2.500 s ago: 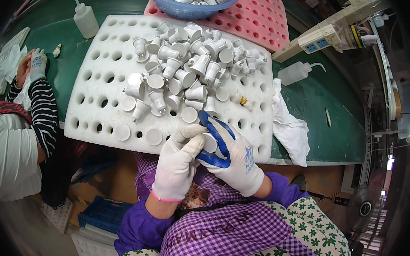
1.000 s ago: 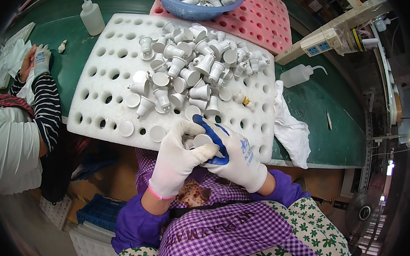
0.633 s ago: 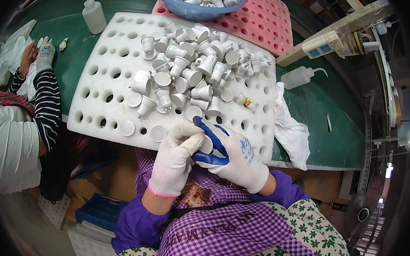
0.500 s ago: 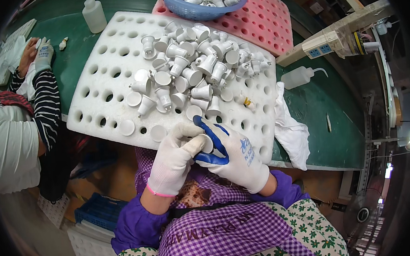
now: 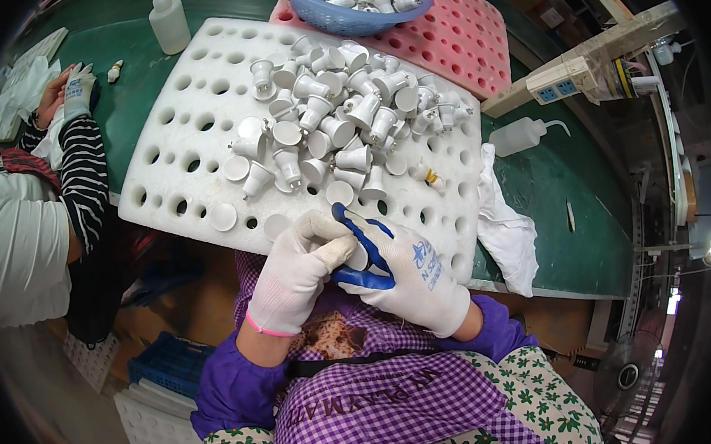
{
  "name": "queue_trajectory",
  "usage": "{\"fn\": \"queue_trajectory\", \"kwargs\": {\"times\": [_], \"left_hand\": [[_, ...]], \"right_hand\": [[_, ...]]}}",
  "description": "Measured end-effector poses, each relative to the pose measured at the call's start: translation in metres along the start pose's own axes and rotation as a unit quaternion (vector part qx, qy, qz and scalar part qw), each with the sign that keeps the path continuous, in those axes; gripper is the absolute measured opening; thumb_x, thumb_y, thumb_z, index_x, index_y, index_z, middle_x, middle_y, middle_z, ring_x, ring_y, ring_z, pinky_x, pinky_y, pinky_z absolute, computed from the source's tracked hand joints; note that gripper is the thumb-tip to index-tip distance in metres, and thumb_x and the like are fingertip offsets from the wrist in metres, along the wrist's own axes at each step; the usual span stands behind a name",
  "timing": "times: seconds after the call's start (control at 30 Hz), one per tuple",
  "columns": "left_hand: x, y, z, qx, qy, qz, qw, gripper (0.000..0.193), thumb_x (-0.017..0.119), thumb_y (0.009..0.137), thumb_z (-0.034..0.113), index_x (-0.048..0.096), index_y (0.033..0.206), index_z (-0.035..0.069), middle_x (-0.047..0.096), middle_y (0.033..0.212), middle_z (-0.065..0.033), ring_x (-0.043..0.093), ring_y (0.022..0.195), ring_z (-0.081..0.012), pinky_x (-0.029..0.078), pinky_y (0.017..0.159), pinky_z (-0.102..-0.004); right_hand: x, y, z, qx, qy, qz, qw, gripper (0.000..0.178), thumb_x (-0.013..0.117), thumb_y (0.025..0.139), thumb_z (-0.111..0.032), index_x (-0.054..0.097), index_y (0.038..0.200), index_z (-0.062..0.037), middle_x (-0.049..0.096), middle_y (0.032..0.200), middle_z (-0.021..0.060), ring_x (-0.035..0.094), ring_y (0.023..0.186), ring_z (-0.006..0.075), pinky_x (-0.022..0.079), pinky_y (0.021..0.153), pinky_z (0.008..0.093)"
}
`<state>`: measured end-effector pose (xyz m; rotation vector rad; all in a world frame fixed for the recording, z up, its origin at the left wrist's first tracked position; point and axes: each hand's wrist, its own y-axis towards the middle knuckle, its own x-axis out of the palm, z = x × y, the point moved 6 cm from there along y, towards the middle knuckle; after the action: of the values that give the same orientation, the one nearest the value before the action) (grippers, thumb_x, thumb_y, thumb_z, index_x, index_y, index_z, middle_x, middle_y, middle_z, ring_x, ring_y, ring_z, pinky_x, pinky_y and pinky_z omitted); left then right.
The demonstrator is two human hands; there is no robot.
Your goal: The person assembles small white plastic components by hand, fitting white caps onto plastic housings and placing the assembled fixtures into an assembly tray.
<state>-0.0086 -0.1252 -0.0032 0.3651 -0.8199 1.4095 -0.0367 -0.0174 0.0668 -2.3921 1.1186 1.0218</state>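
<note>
Both gloved hands meet over the near edge of a white foam board (image 5: 144, 205). My left hand (image 5: 296, 263), in a white glove with a pink cuff edge, has thumb and fingers pinched on a white spotlight bulb (image 5: 358, 260). Only part of its round pale face shows. My right hand (image 5: 400, 268), gloved in white with blue-coated fingers, closes around the same bulb from the other side. Beyond them lies a heap of white spotlight bulbs (image 5: 341, 131) with metal pins. Several round white faces, such as a disc (image 5: 339, 192), sit flat near the board's front edge.
A blue basket (image 5: 350, 20) of bulbs stands on a pink foam board (image 5: 475, 49). Squeeze bottles (image 5: 169, 25) flank the board, a white cloth (image 5: 506, 236) lies at right. Another person's gloved hand (image 5: 78, 91) works at far left. A power strip (image 5: 560, 84) is mounted at right.
The view has shifted slightly. My hands stay together on the bulb, which has tilted or moved a little; the heap is unchanged.
</note>
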Motion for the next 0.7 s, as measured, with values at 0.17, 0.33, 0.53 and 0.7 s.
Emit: {"fn": "queue_trajectory", "kwargs": {"times": [0.17,0.33,0.53,0.7], "left_hand": [[0.011,-0.004,0.009,0.008,0.093,0.032,0.995,0.014,0.067,0.080,0.004,0.056,0.089,0.001,0.060,0.083,-0.0047,0.057,0.074,-0.0099,0.048,0.068,-0.0241],[0.010,-0.004,0.011,0.043,0.186,0.034,0.981,0.016,0.064,0.083,0.005,0.056,0.096,0.000,0.060,0.088,-0.0040,0.059,0.079,-0.0088,0.049,0.067,-0.0232],[0.011,0.000,0.000,0.027,-0.080,0.126,0.988,0.013,0.059,0.089,0.010,0.057,0.100,0.002,0.060,0.082,-0.0016,0.055,0.065,-0.0069,0.044,0.058,-0.0178],[0.006,0.000,-0.004,-0.013,-0.045,0.108,0.993,0.013,0.053,0.092,0.010,0.055,0.101,0.000,0.061,0.085,-0.0055,0.059,0.073,-0.0114,0.049,0.064,-0.0231]], "right_hand": [[-0.003,0.000,0.000,-0.043,-0.008,0.015,0.999,0.064,0.073,0.070,-0.018,0.048,0.127,-0.0003,0.059,0.096,0.0188,0.058,0.086,0.0354,0.047,0.076,0.0408],[-0.003,0.001,0.003,-0.023,0.026,0.020,0.999,0.068,0.073,0.069,-0.017,0.047,0.129,-0.0015,0.059,0.099,0.0195,0.058,0.089,0.0364,0.048,0.078,0.0405],[-0.003,0.001,0.009,0.013,0.045,0.075,0.996,0.068,0.072,0.072,-0.018,0.044,0.132,-0.0021,0.058,0.109,0.0222,0.058,0.096,0.0371,0.048,0.081,0.0405],[-0.003,0.003,0.009,0.039,0.050,0.051,0.997,0.068,0.072,0.073,-0.018,0.043,0.133,-0.0012,0.057,0.111,0.0229,0.058,0.097,0.0376,0.047,0.081,0.0404]]}}
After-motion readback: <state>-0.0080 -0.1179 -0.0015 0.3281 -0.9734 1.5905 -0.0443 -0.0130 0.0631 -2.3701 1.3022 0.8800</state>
